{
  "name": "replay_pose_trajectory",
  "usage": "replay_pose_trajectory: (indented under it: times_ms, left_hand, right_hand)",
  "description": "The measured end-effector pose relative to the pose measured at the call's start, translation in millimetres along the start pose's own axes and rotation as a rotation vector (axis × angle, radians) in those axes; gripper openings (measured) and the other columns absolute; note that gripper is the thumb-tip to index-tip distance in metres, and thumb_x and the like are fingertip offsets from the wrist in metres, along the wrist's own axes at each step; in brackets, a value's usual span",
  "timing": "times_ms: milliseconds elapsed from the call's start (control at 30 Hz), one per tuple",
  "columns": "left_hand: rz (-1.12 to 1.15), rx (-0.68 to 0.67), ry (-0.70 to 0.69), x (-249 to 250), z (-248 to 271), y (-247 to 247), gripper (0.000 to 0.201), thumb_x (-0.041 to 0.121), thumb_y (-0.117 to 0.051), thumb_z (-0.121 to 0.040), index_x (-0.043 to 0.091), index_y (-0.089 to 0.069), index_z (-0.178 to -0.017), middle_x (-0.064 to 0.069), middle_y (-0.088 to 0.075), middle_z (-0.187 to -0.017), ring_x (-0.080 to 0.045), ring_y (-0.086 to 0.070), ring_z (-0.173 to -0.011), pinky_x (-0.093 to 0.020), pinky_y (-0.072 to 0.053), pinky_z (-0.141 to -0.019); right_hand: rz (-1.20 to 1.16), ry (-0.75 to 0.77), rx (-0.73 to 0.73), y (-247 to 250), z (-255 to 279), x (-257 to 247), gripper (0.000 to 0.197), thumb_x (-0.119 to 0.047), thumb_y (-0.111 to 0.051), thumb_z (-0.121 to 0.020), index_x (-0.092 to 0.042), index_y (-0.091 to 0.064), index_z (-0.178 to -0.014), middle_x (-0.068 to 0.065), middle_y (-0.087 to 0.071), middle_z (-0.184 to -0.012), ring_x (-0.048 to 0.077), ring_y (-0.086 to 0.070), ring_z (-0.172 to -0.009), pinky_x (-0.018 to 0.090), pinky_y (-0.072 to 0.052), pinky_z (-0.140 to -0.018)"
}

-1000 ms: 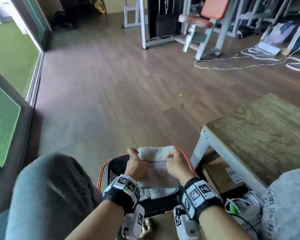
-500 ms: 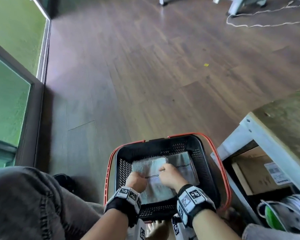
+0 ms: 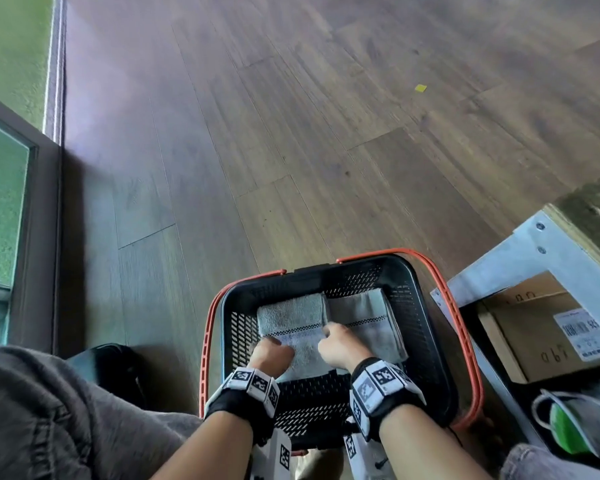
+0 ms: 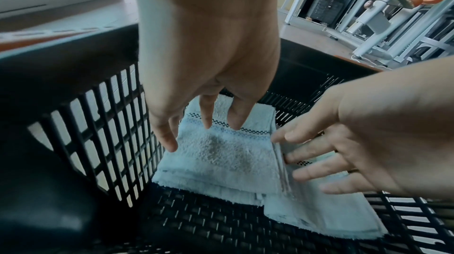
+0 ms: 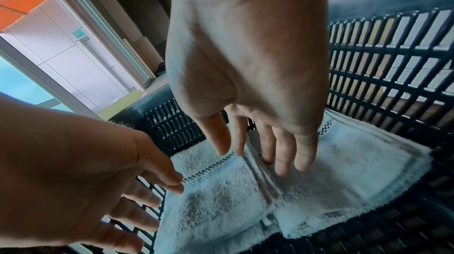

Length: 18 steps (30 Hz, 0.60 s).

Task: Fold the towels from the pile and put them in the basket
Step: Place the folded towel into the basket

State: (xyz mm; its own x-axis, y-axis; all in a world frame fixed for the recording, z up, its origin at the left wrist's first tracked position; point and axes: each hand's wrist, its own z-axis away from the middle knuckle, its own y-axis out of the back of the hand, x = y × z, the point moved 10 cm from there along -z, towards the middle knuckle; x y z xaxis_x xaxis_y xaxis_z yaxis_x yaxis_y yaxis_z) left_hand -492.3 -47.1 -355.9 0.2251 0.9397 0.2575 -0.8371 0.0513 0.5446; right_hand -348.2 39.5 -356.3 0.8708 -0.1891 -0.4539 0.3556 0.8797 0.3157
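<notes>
Left hand (image 4: 209, 54) and right hand (image 5: 245, 60) spread, fingers down on folded towels (image 3: 291, 317), basket (image 3: 426, 327)

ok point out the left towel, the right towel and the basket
left towel (image 3: 291, 315), head view, bare top face
right towel (image 3: 368, 311), head view, top face beyond the fingers
basket (image 3: 409, 271), head view, far right rim

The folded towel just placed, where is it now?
The folded white towel lies in the black plastic basket, left side, beside a second folded towel.

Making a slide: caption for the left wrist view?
Both hands, left hand and right hand, settle a folded towel inside the black basket.
</notes>
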Motion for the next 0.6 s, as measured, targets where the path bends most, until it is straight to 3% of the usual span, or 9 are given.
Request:
replay_pose_trajectory:
  times_ms: [67, 200, 267, 333, 400, 433, 467, 500, 600]
  left_hand:
    - [-0.019, -0.040, 0.014, 2.5, 0.3, -4.8, 0.009, 0.014, -0.057, -0.086, 0.007, -0.062, -0.082, -0.002, -0.051, -0.066, -0.014, -0.045, -0.056, -0.017, -0.036, -0.047]
    - [-0.027, -0.063, 0.038, -0.3, -6.3, -7.5, 0.022, 0.016, -0.058, -0.084, 0.003, -0.070, -0.096, -0.010, -0.065, -0.089, -0.021, -0.056, -0.076, -0.030, -0.054, -0.073]
    - [-0.028, -0.051, 0.051, -2.8, -6.3, -3.8, 0.023, 0.016, -0.059, -0.083, 0.003, -0.071, -0.098, -0.011, -0.066, -0.092, -0.023, -0.060, -0.081, -0.033, -0.056, -0.081]
    - [-0.017, -0.034, 0.065, -3.9, -4.1, 1.1, 0.029, 0.015, -0.059, -0.086, 0.002, -0.069, -0.109, -0.012, -0.065, -0.102, -0.024, -0.063, -0.088, -0.029, -0.056, -0.079]
    - [-0.034, -0.039, 0.089, -5.8, -0.3, 1.8, 0.036, 0.013, -0.055, -0.093, -0.004, -0.061, -0.124, -0.013, -0.062, -0.114, -0.027, -0.063, -0.106, -0.028, -0.053, -0.083]
    - [-0.038, -0.025, 0.085, -4.6, 2.4, 3.7, 0.038, 0.013, -0.051, -0.096, -0.006, -0.057, -0.128, -0.016, -0.061, -0.123, -0.030, -0.060, -0.116, -0.031, -0.052, -0.090]
    - [-0.027, 0.007, 0.074, -2.0, 4.4, 6.5, 0.038, 0.013, -0.049, -0.097, -0.008, -0.055, -0.128, -0.019, -0.059, -0.130, -0.033, -0.057, -0.121, -0.034, -0.049, -0.095]
    - [-0.012, 0.040, 0.058, 0.6, 7.1, 9.1, 0.038, 0.012, -0.048, -0.097, -0.009, -0.055, -0.128, -0.022, -0.058, -0.132, -0.035, -0.056, -0.123, -0.036, -0.047, -0.097]
    - [0.000, 0.068, 0.053, 1.8, 13.5, 9.5, 0.038, 0.011, -0.048, -0.096, -0.008, -0.054, -0.129, -0.024, -0.057, -0.133, -0.036, -0.055, -0.124, -0.035, -0.046, -0.097]
  right_hand:
    - [0.033, -0.026, -0.032, -5.4, -0.6, 6.9, 0.052, -0.014, -0.038, -0.096, -0.009, -0.042, -0.147, 0.012, -0.046, -0.150, 0.029, -0.049, -0.132, 0.034, -0.042, -0.105]
    - [0.052, -0.031, -0.098, -14.5, 1.6, 10.9, 0.058, -0.014, -0.037, -0.093, -0.013, -0.037, -0.152, 0.012, -0.041, -0.154, 0.028, -0.054, -0.126, 0.033, -0.044, -0.100]
    - [0.045, -0.023, -0.132, -19.4, 0.9, 11.2, 0.063, -0.013, -0.035, -0.093, -0.017, -0.031, -0.155, 0.011, -0.038, -0.156, 0.024, -0.059, -0.109, 0.031, -0.045, -0.088]
    - [0.012, -0.024, -0.149, -24.3, -1.8, 12.5, 0.067, -0.012, -0.034, -0.092, -0.022, -0.027, -0.157, 0.003, -0.056, -0.128, 0.012, -0.046, -0.073, 0.027, -0.037, -0.064]
    - [-0.014, -0.039, -0.153, -28.5, -6.2, 16.0, 0.069, -0.011, -0.034, -0.091, -0.026, -0.026, -0.157, -0.006, -0.049, -0.091, 0.007, -0.027, -0.061, 0.024, -0.025, -0.053]
    - [-0.021, -0.042, -0.154, -29.7, -5.8, 15.7, 0.069, -0.011, -0.034, -0.090, -0.026, -0.027, -0.157, -0.003, -0.054, -0.099, 0.006, -0.026, -0.060, 0.024, -0.024, -0.053]
    - [-0.017, -0.034, -0.153, -29.2, -3.3, 13.0, 0.069, -0.011, -0.034, -0.091, -0.027, -0.027, -0.157, 0.003, -0.059, -0.122, 0.006, -0.029, -0.062, 0.023, -0.026, -0.054]
    - [0.000, -0.023, -0.153, -28.2, 0.9, 9.5, 0.068, -0.010, -0.033, -0.092, -0.027, -0.027, -0.157, 0.008, -0.050, -0.145, 0.007, -0.037, -0.066, 0.024, -0.031, -0.056]
    - [0.078, 0.002, -0.146, -25.7, 13.2, 1.2, 0.066, -0.008, -0.033, -0.095, -0.023, -0.023, -0.158, 0.011, -0.029, -0.162, 0.020, -0.055, -0.110, 0.028, -0.043, -0.086]
